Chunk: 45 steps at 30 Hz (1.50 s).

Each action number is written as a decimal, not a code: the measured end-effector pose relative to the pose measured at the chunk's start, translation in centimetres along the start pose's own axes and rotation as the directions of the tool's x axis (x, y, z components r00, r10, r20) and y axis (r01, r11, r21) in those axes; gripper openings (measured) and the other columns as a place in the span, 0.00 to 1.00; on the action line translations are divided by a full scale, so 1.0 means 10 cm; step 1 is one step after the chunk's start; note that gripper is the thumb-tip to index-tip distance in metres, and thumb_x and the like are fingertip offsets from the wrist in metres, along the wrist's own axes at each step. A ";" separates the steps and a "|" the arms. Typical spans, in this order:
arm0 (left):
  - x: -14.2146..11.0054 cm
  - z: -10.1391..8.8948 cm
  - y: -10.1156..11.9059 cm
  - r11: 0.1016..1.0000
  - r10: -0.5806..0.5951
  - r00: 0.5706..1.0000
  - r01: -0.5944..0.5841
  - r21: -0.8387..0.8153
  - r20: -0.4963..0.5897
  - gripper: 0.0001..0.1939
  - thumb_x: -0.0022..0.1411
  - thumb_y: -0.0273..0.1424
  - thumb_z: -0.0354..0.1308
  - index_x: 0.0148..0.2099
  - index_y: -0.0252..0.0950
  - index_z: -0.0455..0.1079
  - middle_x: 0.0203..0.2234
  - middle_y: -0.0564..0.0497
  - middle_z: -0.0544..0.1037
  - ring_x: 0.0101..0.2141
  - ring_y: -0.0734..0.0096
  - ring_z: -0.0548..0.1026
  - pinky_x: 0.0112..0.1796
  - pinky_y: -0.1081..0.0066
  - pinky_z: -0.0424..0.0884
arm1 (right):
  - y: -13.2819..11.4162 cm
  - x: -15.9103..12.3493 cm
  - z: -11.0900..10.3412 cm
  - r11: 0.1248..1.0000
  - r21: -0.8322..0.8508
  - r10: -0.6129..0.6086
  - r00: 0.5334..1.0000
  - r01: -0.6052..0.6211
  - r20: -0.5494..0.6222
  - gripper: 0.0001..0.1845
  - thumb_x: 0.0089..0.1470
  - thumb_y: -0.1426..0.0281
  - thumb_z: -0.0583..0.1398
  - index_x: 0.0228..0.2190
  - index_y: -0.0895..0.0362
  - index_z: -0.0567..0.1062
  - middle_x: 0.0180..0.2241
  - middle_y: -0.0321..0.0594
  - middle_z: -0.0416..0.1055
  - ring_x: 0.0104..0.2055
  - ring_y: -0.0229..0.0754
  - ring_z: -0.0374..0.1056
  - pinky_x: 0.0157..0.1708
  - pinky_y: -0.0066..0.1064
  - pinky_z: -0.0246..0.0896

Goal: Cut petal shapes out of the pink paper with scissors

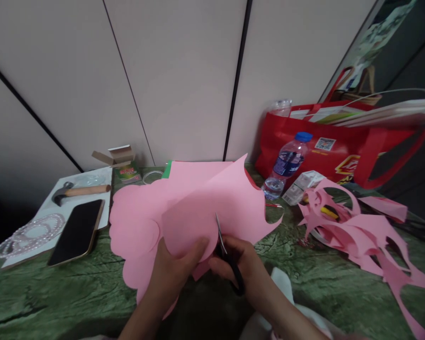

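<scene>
My left hand [179, 262] pinches the lower left part of a pink paper sheet [237, 203], thumb on top. Scissors [230, 264] with black handles are in my right hand [239, 264], their blades at the paper beside a rounded, partly cut edge. Curved notches run along the sheet's right side. Under and left of it lie several pink paper circles [132, 222], overlapping one another. More pink sheets [194, 169] lie behind, with a green corner showing.
On the left are a phone [78, 231], a hammer [81, 190], a beaded string [31, 233] and a small open box [125, 167]. On the right stand a water bottle [285, 165], a red bag [304, 134], a white carton [302, 185] and pink paper scraps [364, 231].
</scene>
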<state>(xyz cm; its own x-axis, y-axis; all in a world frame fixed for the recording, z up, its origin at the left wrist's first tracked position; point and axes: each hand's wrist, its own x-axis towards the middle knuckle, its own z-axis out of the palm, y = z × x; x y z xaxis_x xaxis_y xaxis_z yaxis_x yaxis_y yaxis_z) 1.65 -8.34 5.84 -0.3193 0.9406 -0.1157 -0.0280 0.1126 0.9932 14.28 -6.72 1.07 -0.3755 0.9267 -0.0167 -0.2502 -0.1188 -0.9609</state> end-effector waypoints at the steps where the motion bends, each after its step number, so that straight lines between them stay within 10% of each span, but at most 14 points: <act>1: 0.00 0.00 0.00 1.000 -0.005 1.000 0.005 -0.007 -0.004 0.16 0.43 0.33 0.64 0.36 0.30 0.71 0.29 0.45 0.79 0.32 0.60 0.77 0.31 0.67 0.73 | 0.00 0.00 0.00 1.000 -0.012 0.001 1.000 -0.001 -0.005 0.14 0.36 0.65 0.68 0.21 0.59 0.70 0.17 0.29 0.61 0.19 0.31 0.51 0.18 0.24 0.47; 45: 0.02 -0.04 0.02 0.997 0.055 0.998 -0.056 0.050 0.014 0.19 0.43 0.34 0.63 0.39 0.30 0.72 0.31 0.46 0.80 0.32 0.60 0.76 0.34 0.66 0.72 | -0.05 0.02 -0.03 0.994 -0.110 -0.017 1.000 0.019 0.017 0.17 0.34 0.63 0.68 0.21 0.58 0.68 0.18 0.28 0.58 0.20 0.33 0.52 0.19 0.24 0.51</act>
<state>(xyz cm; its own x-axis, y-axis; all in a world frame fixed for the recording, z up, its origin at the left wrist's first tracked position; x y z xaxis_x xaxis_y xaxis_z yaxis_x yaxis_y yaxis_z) 1.22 -8.29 6.07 -0.3069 0.9498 -0.0606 0.0372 0.0756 0.9964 14.58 -6.39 1.45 -0.3865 0.9223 0.0047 -0.1582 -0.0612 -0.9855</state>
